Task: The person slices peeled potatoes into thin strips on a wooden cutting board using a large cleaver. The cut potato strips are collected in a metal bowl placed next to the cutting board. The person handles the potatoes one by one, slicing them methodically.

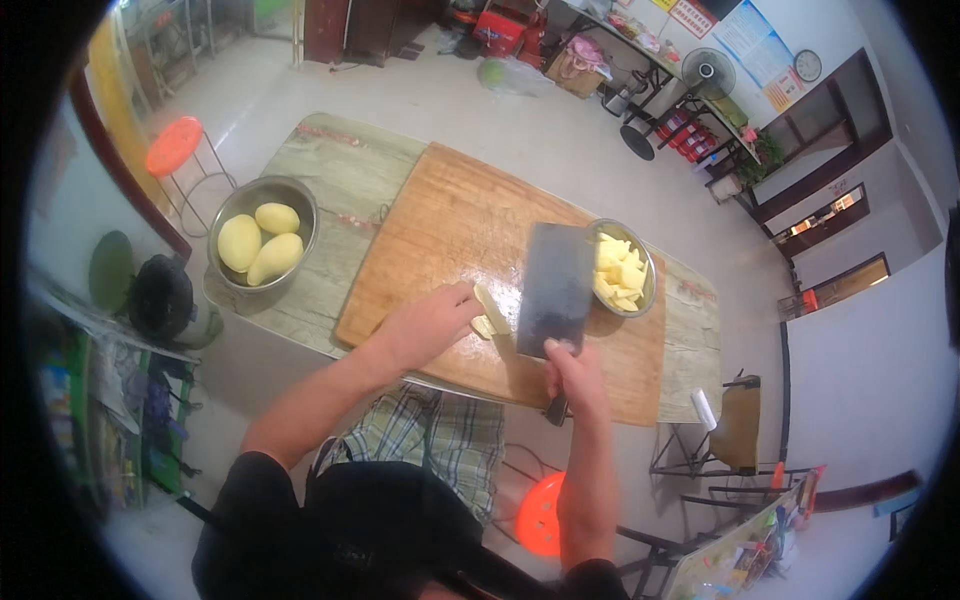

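My left hand [442, 319] is on the wooden cutting board [450, 217], its curled fingers holding the near side of some peeled potato slices [491, 309]. The fingertips are partly hidden. A cleaver [556, 289] with a broad dark blade is in my right hand [579, 371], gripped at the handle with the thumb by the blade's base. The blade lies just right of the slices and points away from me. Beyond its right edge, a metal bowl [652, 277] of cut potato pieces [621, 271] stands on the board, partly covered by the blade.
A steel bowl [311, 217] with three whole peeled potatoes [240, 244] stands on the table [322, 161] at the left. Orange stools [175, 146] are beside and below the table. A folding chair [735, 427] stands to the right. A fan [707, 73] is by the far wall.
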{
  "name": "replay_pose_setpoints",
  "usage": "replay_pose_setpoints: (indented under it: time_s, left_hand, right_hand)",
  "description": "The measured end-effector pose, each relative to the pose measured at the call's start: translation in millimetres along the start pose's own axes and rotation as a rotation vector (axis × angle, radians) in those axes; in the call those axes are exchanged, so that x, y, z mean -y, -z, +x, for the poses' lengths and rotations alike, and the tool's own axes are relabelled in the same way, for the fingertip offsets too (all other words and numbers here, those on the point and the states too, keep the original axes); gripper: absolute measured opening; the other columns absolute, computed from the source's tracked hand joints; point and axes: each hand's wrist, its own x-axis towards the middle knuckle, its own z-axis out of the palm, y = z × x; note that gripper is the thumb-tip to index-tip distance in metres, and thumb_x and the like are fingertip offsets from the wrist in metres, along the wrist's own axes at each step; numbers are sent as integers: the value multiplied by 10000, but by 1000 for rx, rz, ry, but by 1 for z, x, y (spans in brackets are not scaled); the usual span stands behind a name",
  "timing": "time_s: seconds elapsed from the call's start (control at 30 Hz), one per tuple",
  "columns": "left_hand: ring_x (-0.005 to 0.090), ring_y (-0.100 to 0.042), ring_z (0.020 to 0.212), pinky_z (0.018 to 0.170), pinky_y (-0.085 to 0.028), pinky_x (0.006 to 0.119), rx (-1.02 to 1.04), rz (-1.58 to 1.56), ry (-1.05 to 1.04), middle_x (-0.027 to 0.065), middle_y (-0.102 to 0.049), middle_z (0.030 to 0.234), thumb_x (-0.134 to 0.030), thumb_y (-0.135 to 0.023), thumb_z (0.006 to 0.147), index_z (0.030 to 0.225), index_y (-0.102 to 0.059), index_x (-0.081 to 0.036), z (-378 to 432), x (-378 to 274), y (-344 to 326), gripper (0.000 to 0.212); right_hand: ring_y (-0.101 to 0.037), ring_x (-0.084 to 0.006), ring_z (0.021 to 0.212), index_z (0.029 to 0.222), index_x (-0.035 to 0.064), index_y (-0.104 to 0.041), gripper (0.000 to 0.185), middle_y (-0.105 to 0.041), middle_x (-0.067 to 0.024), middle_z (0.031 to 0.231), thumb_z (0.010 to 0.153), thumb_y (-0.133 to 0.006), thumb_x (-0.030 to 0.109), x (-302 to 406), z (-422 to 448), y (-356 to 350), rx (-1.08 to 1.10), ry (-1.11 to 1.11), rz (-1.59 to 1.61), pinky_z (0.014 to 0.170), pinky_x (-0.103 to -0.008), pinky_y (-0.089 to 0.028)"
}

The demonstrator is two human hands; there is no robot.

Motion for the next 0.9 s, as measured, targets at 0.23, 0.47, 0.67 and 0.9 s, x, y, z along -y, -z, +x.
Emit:
replay_pose_setpoints:
  time_s: [0.23, 0.47, 0.67, 0.9]
  left_hand:
    - [381, -660, 1199, 1008, -559, 467, 6, 117, -431, 155, -667, 1307, -101, -749, 908, 1369, -681, -61, 33, 13, 22, 467]
    - [422, -711, 1075, 928, -585, 500, 433, 226, -285, 234, -727, 1055, -44, -667, 861, 968, -759, 10, 79, -21, 45, 152]
    - [424, -703, 1006, 878, -583, 501, 522, 199, -202, 211, -704, 1019, -238, -820, 740, 1016, -725, -6, 90, -1, 25, 372]
    - [297, -729, 946, 868, -612, 414, 287, -340, 81, 163, -752, 1053, -222, -779, 803, 1143, -735, 4, 125, -3, 18, 411]
  right_hand:
    - [-478, -167, 410, 975, 67, -571, 218, -484, -29, 590, 1053, -680, 239, -34, -14, 11, -155, 99, 613, 405, -318, -421]
    - [-471, -158, 408, 1017, 127, -576, 201, -472, 18, 592, 1115, -584, 302, -72, -17, 20, -241, 205, 979, 406, -325, -386]
    - [-471, -153, 406, 1033, 149, -587, 201, -472, 28, 590, 1134, -544, 318, -91, -10, 22, -245, 220, 1223, 421, -351, -406]
    - [-468, -171, 403, 1027, 139, -566, 171, -470, 12, 591, 1123, -555, 280, -77, -13, 16, -250, 177, 1166, 433, -348, -412]
